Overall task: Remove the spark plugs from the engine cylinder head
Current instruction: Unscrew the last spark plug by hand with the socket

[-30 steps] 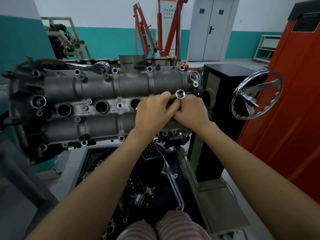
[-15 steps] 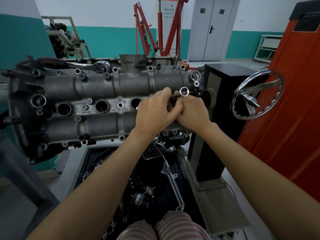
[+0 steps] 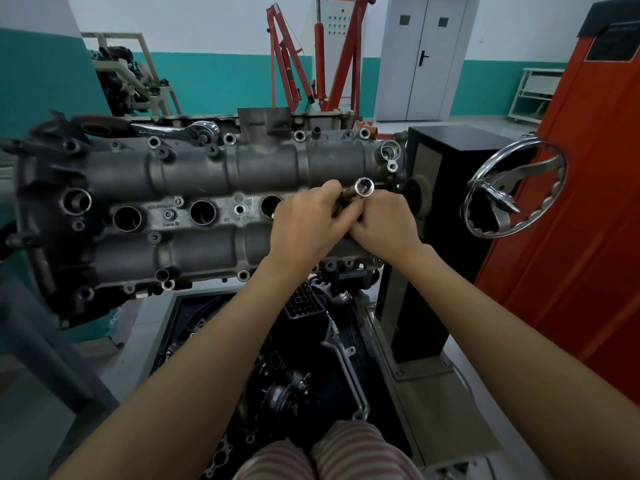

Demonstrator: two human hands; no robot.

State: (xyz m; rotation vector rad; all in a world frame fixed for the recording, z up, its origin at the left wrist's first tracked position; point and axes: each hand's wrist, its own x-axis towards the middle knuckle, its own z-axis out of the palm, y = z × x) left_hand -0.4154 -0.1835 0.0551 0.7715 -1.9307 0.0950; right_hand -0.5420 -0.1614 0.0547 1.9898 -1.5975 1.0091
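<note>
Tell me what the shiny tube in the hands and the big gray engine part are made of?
The socket tube looks like polished, chrome-like steel: its rim gleams brightly. The cylinder head looks like cast metal, perhaps aluminium: dull gray and rough. Both the left hand and right hand grip the tube.

Obstacles around my grip: grey cast-metal cylinder head (image 3: 194,188) beneath and to the left; black metal stand cabinet (image 3: 446,216) just beside on the right; chrome spoked handwheel (image 3: 512,192) farther right. Chrome ratchet wrench (image 3: 180,130) lies along the head's far edge. Open air toward me, above the black parts tray (image 3: 194,327).
</note>
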